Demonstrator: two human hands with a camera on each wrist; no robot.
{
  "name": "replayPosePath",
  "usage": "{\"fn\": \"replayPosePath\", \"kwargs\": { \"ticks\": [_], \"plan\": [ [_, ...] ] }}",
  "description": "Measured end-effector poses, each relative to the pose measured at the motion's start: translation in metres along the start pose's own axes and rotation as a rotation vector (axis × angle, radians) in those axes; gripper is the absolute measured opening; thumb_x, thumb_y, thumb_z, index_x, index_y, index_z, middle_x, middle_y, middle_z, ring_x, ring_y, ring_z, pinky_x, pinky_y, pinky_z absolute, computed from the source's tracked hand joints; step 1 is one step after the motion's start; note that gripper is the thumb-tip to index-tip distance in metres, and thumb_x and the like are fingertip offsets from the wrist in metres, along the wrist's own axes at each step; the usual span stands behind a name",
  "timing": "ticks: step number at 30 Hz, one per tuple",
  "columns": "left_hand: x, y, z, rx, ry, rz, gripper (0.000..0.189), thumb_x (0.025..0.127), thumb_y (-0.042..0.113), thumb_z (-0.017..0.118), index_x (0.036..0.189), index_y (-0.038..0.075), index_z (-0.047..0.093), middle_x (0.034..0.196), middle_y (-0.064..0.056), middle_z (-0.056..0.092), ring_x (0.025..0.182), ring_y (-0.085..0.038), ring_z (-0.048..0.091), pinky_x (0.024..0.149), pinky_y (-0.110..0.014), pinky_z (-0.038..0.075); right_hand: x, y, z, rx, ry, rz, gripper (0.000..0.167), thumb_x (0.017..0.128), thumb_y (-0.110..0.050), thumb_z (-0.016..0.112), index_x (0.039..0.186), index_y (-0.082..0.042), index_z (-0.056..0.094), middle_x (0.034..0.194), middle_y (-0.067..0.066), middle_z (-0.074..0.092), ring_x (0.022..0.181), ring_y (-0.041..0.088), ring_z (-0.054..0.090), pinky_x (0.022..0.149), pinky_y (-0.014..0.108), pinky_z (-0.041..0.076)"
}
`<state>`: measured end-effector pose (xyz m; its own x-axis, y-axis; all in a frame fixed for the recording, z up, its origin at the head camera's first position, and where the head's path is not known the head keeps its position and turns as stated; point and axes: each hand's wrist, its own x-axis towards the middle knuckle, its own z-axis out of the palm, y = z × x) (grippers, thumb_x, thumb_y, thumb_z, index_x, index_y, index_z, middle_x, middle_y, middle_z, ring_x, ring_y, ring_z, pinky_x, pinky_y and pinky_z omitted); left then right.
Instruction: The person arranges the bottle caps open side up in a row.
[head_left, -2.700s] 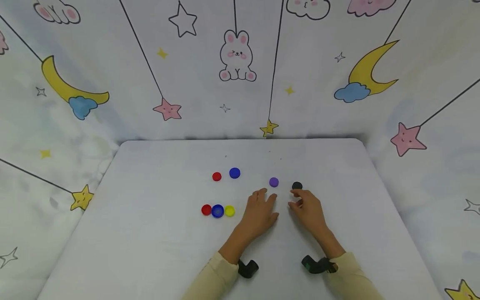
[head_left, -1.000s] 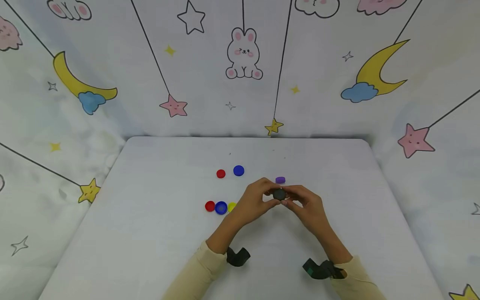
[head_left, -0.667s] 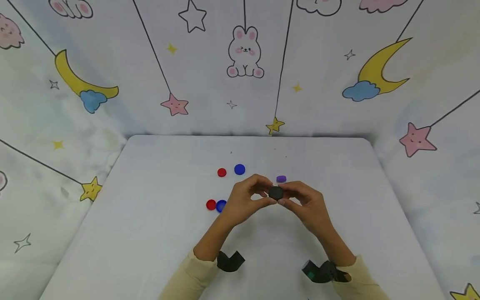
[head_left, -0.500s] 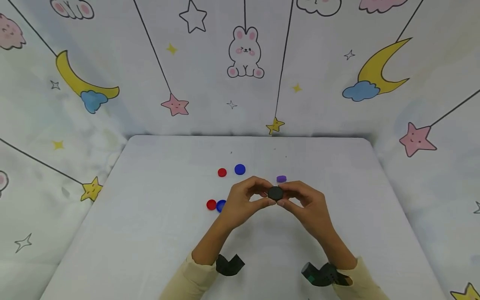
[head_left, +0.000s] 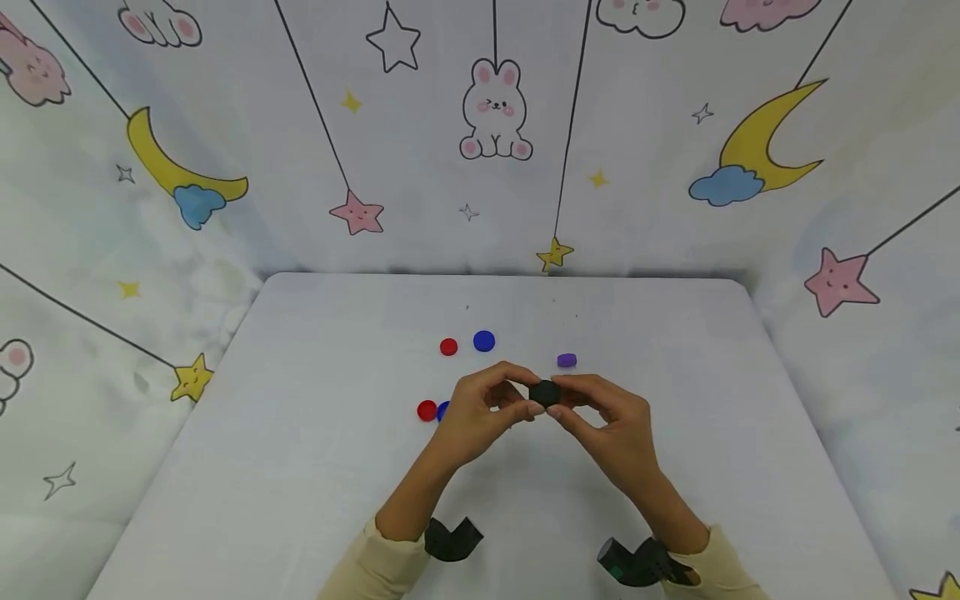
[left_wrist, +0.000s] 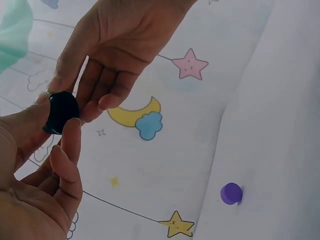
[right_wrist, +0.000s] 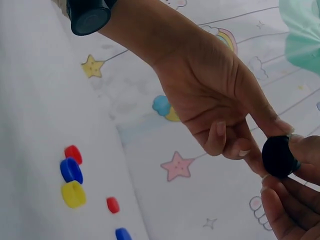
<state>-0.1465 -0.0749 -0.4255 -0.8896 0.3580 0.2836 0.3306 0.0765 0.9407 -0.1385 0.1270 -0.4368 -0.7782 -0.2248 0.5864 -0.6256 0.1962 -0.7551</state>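
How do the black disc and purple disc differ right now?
Hold: the left hand and right hand pinch the black disc above the table; the purple disc rests on it, untouched.
Outline: in the head view, the black disc looks roundish, the purple disc flattened.
Shared: both are small.

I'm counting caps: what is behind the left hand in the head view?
Only the left edge of a blue cap shows. The left hand covers the rest, and also a yellow cap, seen beside the blue one in the right wrist view.
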Motion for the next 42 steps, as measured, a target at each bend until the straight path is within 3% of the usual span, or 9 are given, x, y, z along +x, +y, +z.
{"fn": "replayPosePath", "kwargs": {
  "ticks": [6,9,12,15,21,27,29,34,42],
  "plan": [
    [0.001,-0.012,0.006,-0.016,0.001,0.091,0.026,0.092,0.009,0.068,0.117,0.004,0.064,0.105,-0.013,0.066,0.080,-0.018,0.065,0.070,-0.027,0.057,-0.002,0.005,0.003,-0.038,-0.003,-0.055,0.052,0.071,0.011,0.080,0.120,0.002,0.065,0.104,0.013,0.070,0.088,0.009,0.067,0.083,0.018,0.055],
    [0.001,-0.016,0.008,-0.003,0.009,0.131,0.026,0.095,0.016,0.065,0.117,0.003,0.063,0.107,-0.013,0.066,0.086,-0.014,0.065,0.075,-0.029,0.058,-0.003,0.008,0.004,-0.093,-0.008,-0.129,0.050,0.077,-0.005,0.082,0.123,0.000,0.064,0.103,0.011,0.070,0.085,0.013,0.067,0.083,0.015,0.053],
    [0.001,-0.017,0.010,0.012,0.024,0.139,0.026,0.098,0.023,0.060,0.116,0.003,0.064,0.104,-0.013,0.068,0.085,-0.016,0.068,0.075,-0.030,0.059,-0.005,0.011,0.005,-0.161,-0.010,-0.181,0.045,0.088,-0.026,0.074,0.123,0.001,0.063,0.100,0.011,0.070,0.081,0.016,0.067,0.083,0.013,0.052],
    [0.001,-0.017,0.010,0.002,0.030,0.120,0.025,0.099,0.023,0.059,0.112,0.002,0.065,0.100,-0.014,0.069,0.078,-0.020,0.069,0.071,-0.031,0.059,-0.006,0.011,0.006,-0.228,-0.011,-0.219,0.046,0.094,-0.036,0.063,0.121,0.002,0.064,0.096,0.011,0.070,0.076,0.018,0.067,0.081,0.012,0.052],
    [-0.001,-0.011,0.010,-0.042,0.029,0.031,0.016,0.096,0.014,0.063,0.099,0.000,0.068,0.089,-0.018,0.069,0.067,-0.023,0.066,0.065,-0.030,0.058,-0.004,0.010,0.006,-0.322,-0.013,-0.304,0.041,0.097,-0.034,0.059,0.114,0.003,0.066,0.088,0.009,0.071,0.068,0.015,0.064,0.070,0.016,0.055],
    [-0.003,-0.006,0.009,-0.043,0.017,-0.029,0.016,0.096,0.013,0.064,0.101,-0.001,0.068,0.088,-0.018,0.068,0.070,-0.015,0.065,0.067,-0.028,0.058,-0.002,0.010,0.007,-0.333,-0.023,-0.369,0.040,0.098,-0.032,0.057,0.110,0.005,0.066,0.083,0.009,0.072,0.063,0.014,0.063,0.062,0.019,0.055],
    [-0.004,-0.005,0.009,-0.043,0.032,-0.034,0.017,0.095,0.013,0.064,0.107,0.002,0.067,0.087,-0.017,0.067,0.068,-0.009,0.064,0.065,-0.027,0.057,-0.002,0.009,0.007,-0.321,-0.021,-0.365,0.041,0.098,-0.033,0.058,0.109,0.006,0.066,0.082,0.009,0.071,0.063,0.014,0.063,0.063,0.018,0.055],
    [-0.010,-0.009,0.008,-0.017,0.052,0.030,0.019,0.095,0.010,0.064,0.112,0.003,0.065,0.087,-0.016,0.069,0.059,-0.013,0.063,0.057,-0.030,0.057,-0.003,0.008,0.007,-0.285,-0.028,-0.328,0.043,0.096,-0.035,0.061,0.109,0.005,0.067,0.082,0.008,0.071,0.064,0.014,0.065,0.065,0.017,0.055],
    [-0.021,-0.018,-0.011,0.200,-0.064,0.101,0.032,0.087,0.009,0.074,0.118,0.006,0.069,0.097,-0.005,0.071,0.082,-0.010,0.065,0.079,-0.030,0.058,-0.007,0.017,0.008,-0.235,-0.103,-0.257,0.047,0.091,-0.041,0.063,0.108,0.002,0.070,0.080,0.005,0.071,0.066,0.011,0.064,0.065,0.015,0.054]
  ]
}}
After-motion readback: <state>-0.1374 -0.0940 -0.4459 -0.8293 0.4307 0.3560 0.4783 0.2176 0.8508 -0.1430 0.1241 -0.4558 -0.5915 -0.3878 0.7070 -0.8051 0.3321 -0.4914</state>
